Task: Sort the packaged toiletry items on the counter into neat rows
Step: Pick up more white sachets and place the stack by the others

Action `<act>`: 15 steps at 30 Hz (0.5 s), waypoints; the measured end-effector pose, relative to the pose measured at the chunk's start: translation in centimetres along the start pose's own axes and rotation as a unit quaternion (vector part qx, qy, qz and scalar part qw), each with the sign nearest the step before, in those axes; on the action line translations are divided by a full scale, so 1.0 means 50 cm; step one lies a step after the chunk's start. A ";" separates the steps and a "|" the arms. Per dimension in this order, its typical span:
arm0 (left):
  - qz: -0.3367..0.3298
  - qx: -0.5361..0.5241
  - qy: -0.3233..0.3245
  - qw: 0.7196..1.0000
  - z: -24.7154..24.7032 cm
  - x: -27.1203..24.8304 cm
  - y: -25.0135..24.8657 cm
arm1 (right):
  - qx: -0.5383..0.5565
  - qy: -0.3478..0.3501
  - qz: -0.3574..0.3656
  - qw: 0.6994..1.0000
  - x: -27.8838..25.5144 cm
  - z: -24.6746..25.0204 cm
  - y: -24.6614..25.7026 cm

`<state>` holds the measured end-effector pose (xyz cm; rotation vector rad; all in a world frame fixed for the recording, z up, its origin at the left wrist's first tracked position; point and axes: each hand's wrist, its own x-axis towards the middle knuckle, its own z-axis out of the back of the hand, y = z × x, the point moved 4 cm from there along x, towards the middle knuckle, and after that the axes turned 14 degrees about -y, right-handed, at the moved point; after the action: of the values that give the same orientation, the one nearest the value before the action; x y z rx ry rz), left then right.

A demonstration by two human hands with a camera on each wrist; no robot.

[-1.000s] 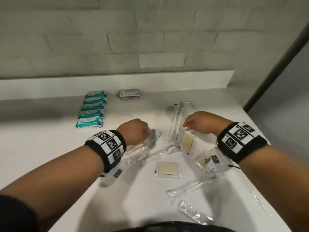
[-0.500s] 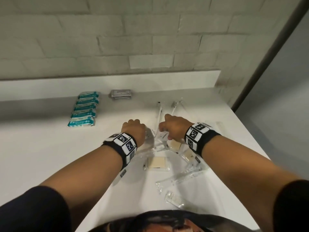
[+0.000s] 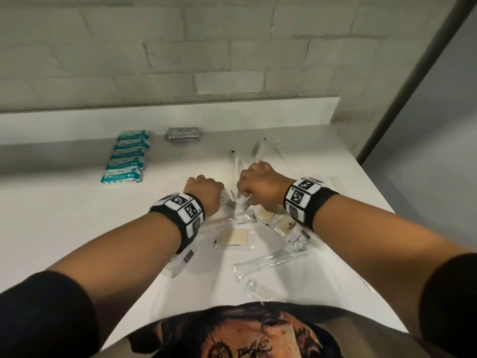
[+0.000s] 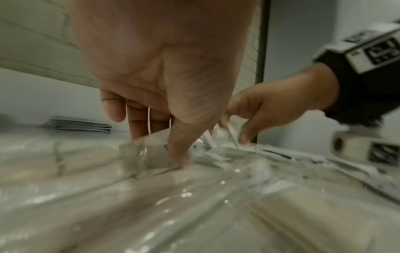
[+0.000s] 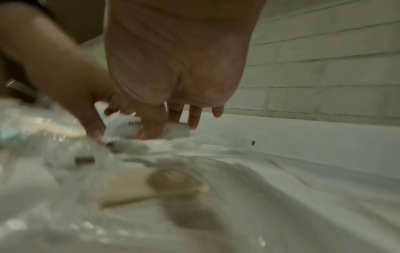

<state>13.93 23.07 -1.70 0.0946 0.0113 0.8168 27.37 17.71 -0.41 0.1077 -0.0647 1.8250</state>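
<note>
From the head view, both hands had drawn closer together than a second before: the right hand (image 3: 260, 184) had crossed inward from the right-hand side of the pile, and the left hand (image 3: 205, 193) had edged forward, so the two met over the far end of the loose clear packets (image 3: 271, 259). That suggested one packet was being lifted out of the heap for its row. The teal packets (image 3: 126, 157) already lay in a tidy row at the far left of the white worktop (image 3: 64, 228), a grey stack (image 3: 183, 134) stood beside them, and a few long clear sachets (image 3: 238, 161) lay beyond the hands. A pale brick wall rose behind.

In the left wrist view, the left hand's grip, thumb and fingers (image 4: 177, 145) curled down, pinched a clear wrapper (image 4: 149, 150) against the pile; the image was blurred.

In the right wrist view, the right hand's fingers (image 5: 151, 126) curled round a small white sachet (image 5: 123, 127) touching the left fingers, above a beige square packet (image 5: 129, 184).
</note>
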 end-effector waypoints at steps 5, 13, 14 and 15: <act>0.040 -0.152 -0.035 0.987 0.020 -0.008 -0.006 | 0.288 -0.169 -0.242 0.911 -0.068 0.100 -0.084; -0.011 -0.277 -0.010 0.961 0.064 -0.011 -0.182 | 0.209 -0.107 -0.425 0.874 -0.298 0.119 -0.233; -0.024 -0.268 0.006 0.963 0.060 -0.010 -0.208 | 0.186 -0.076 -0.437 0.877 -0.323 0.115 -0.235; -0.035 -0.259 0.022 0.965 0.055 -0.009 -0.241 | 0.170 -0.040 -0.451 0.875 -0.353 0.111 -0.237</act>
<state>22.50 14.33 -0.02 -0.4169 -0.1555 0.7289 43.50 3.17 3.05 0.3937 0.2209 0.8735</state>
